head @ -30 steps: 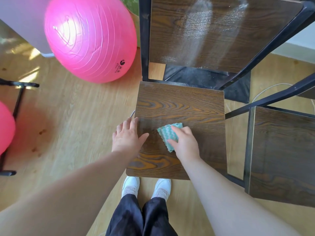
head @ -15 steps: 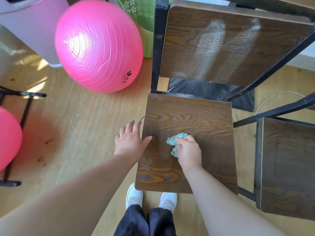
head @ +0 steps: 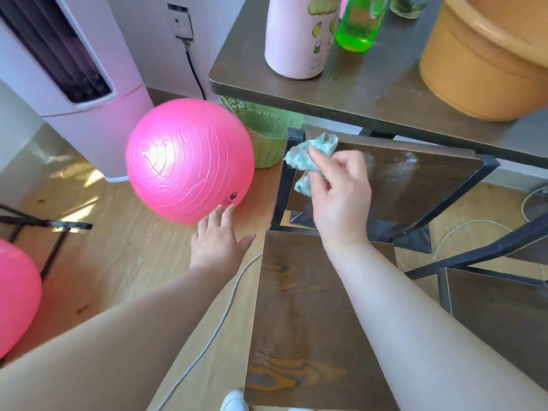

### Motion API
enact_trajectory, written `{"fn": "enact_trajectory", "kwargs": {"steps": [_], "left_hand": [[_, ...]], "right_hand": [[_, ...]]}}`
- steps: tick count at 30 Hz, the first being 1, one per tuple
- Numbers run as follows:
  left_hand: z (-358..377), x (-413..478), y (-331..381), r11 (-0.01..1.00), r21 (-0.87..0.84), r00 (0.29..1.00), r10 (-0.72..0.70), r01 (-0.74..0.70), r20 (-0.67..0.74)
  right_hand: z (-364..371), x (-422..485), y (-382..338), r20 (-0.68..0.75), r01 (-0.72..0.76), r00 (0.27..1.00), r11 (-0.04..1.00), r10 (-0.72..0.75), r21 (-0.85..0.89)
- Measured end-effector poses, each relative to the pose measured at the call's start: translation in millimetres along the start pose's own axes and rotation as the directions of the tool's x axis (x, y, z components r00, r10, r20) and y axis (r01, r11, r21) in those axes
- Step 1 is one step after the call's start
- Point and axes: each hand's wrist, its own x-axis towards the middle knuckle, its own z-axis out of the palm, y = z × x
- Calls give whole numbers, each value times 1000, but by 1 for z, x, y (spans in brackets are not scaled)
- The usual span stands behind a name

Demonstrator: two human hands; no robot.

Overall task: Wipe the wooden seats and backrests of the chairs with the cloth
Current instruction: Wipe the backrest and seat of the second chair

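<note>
The teal cloth (head: 311,157) sits just above the middle of the frame, crumpled and pinched between the thumb and curled fingers of my right hand (head: 341,188). It is at the upper left corner of the chair's dark wooden backrest (head: 415,179), over the black metal frame; I cannot tell whether it presses on the wood. Pale, shiny streaks show on the right part of the backrest. Below it, the wooden seat (head: 305,321) runs down to the bottom edge, with my right forearm crossing above it.

My left hand (head: 218,241) is left of the seat, palm down, fingers straight and slightly spread, holding nothing. Its fingertips meet the lower edge of the big pink ball (head: 189,160) in the picture. A white cable (head: 207,336) runs over the floor under that arm.

Behind the ball stands a green basket (head: 267,137). Across the top right, a table (head: 370,93) carries a pink flask (head: 296,34), a green bottle (head: 358,25) and an orange tub (head: 480,63). A second chair (head: 498,315) is at lower right, and another pink ball (head: 14,292) is at the left edge.
</note>
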Motion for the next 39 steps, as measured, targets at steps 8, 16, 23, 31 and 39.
{"fn": "enact_trajectory", "kwargs": {"steps": [8,16,23,31,39], "left_hand": [[-14,22,-6,998,-63,999,-12,9,-41],[2,20,-22,998,-63,1000,-30,29,-2],[21,16,-36,996,-63,998,-57,59,38],[45,4,-53,994,-53,991,-87,93,104],[43,-19,-47,993,-43,985,-105,112,138]], "right_hand": [[30,41,-10,97,271,961,951,-259,-150],[48,-7,17,175,240,961,962,-216,-133],[78,-61,41,426,-110,893,988,147,-109],[107,-109,54,445,-135,863,958,239,-253],[87,-115,46,412,-200,877,967,249,-157]]}}
